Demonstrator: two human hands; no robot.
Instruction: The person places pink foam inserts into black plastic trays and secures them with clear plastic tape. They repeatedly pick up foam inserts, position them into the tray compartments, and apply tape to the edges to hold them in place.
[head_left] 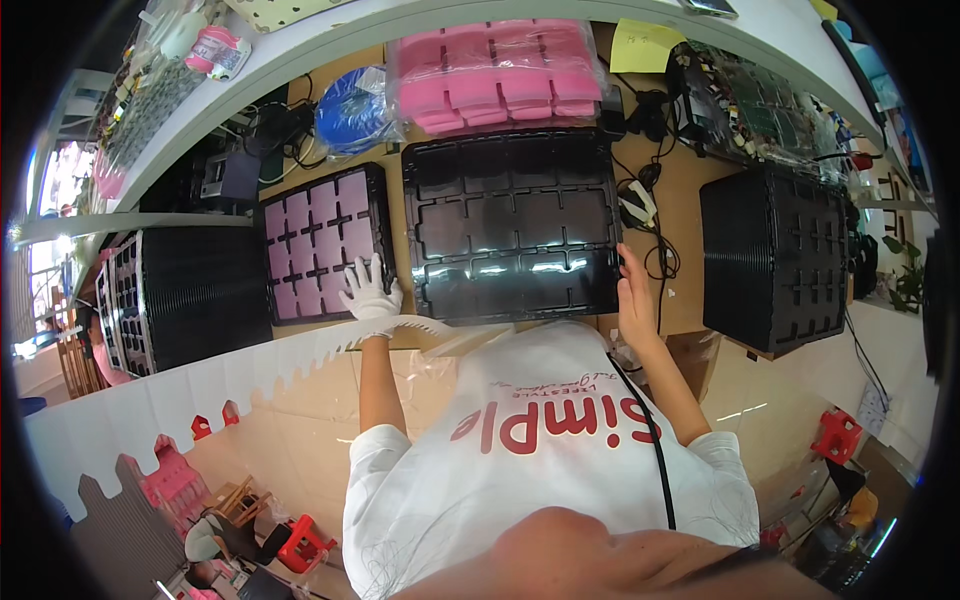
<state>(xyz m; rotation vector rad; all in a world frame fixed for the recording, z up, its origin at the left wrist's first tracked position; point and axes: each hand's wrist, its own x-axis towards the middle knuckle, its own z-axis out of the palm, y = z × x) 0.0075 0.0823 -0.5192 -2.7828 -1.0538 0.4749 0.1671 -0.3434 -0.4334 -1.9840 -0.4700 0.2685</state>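
My left hand [373,290], in a white glove, lies with its fingers spread over the lower right corner of a black tray holding flat pink pieces [313,232] in a grid of compartments. Bare, my right hand [633,300] rests along the right edge of a larger black compartment tray [515,215], fingers stretched out and not wrapped round it. This larger tray sits straight in front of me. Its surface is shiny, and the pockets look dark. Whether more trays lie under it, I cannot tell.
Tall stacks of black trays stand at the left [205,295] and right [775,260]. Behind the middle tray lie bagged pink pieces [495,70] and a blue round item in plastic [355,110]. Black cables [660,240] run right of the tray. A shelf edge [340,45] arches across the back.
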